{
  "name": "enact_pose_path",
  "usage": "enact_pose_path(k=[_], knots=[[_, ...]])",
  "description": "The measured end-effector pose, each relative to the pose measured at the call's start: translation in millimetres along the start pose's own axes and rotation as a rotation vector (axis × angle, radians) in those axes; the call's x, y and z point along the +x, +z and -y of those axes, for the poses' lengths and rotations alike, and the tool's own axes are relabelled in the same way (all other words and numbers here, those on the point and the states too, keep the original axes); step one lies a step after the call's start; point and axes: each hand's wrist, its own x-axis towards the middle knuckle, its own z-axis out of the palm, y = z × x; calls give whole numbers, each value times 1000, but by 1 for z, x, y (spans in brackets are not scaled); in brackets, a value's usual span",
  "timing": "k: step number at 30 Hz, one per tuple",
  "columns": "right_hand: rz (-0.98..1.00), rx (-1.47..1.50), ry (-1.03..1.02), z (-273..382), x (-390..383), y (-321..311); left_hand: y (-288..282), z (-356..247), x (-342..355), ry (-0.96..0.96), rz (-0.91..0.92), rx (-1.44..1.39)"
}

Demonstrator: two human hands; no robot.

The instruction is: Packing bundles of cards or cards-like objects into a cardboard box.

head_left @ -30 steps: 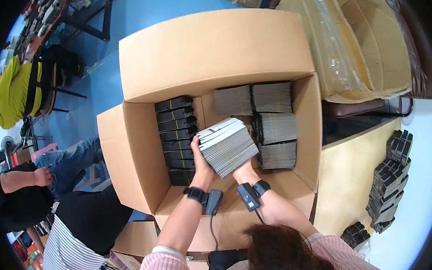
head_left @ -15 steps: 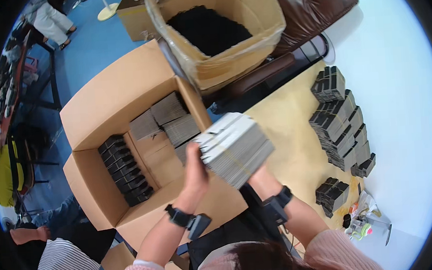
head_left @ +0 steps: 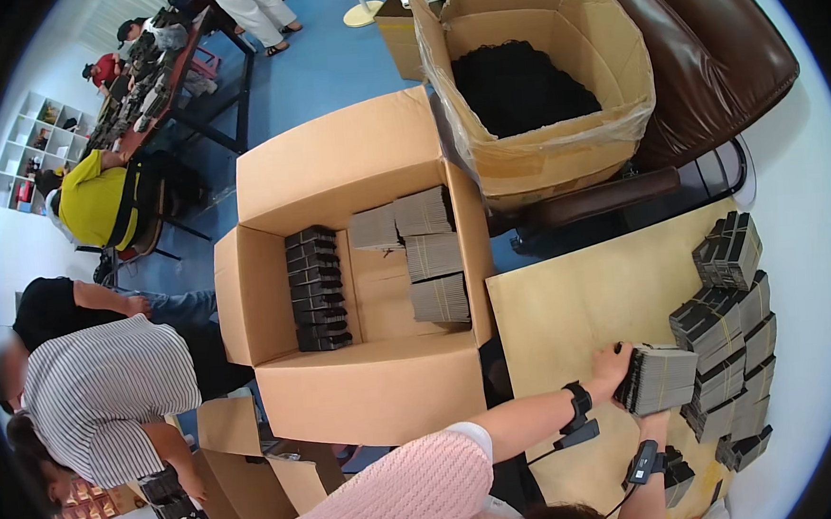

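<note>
My left hand (head_left: pixel 613 365) and my right hand (head_left: pixel 653 426) grip a thick banded bundle of grey cards (head_left: pixel 665 379) from two sides. Its edge by my left hand shows black. The bundle is over the pale wooden table (head_left: pixel 562 317), right beside piled bundles of the same kind (head_left: pixel 710 327); whether it touches them I cannot tell. To my left stands an open cardboard box (head_left: pixel 367 396). Inside, a row of black-edged bundles (head_left: pixel 317 289) lines its left wall, and several grey bundles (head_left: pixel 434 255) lie along its far and right sides.
A larger carton (head_left: pixel 562 170) holding black material (head_left: pixel 524 86) stands beyond the box, next to a brown leather chair (head_left: pixel 707 51). A person in a striped shirt (head_left: pixel 110 392) bends at the left, near a smaller open carton (head_left: pixel 238 461). Another in yellow (head_left: pixel 98 203) sits farther back.
Both my hands have carried the bundle from beside the open box rightward to the piled bundles on the table. The view has swung left, bringing more people into sight.
</note>
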Motion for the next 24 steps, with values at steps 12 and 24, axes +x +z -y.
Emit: enact_pose_path(k=[12,24], knots=[[-134,-304,485,-72,-90,2,-418,-10,-28,438,-759,-726],[721,-702,619,-362,-92,344,-622,69,119,226,-388,-520]])
